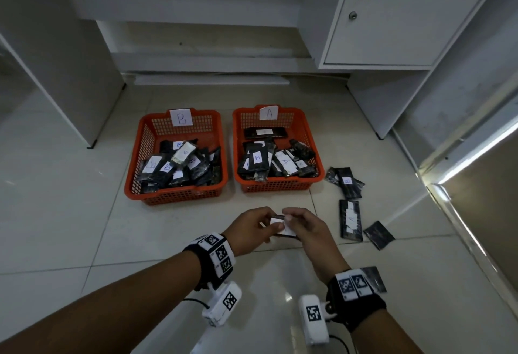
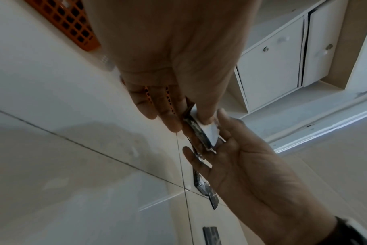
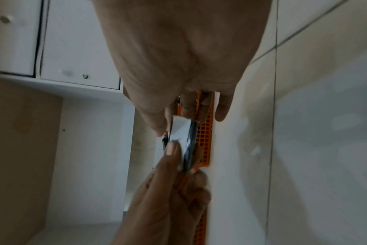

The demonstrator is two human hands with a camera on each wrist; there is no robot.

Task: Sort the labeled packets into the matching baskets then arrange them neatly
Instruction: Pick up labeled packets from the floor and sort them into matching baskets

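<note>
Black packet point(image 1: 281, 226) pinched by both hands — left hand point(image 1: 250, 229) and right hand point(image 1: 307, 230) each grip one end, likely turning label up to read. Held above floor, near baskets point(image 1: 173, 195).

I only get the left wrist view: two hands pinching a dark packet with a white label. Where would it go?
Observer: The head view shows two orange baskets: basket B left, basket A right.
Operator: Which letter is on it?
Observer: Unreadable; left hand and right hand cover the held packet label.
Operator: Any left?
Observer: Yes; right of basket A lie a packet marked B and a packet marked A.
</note>
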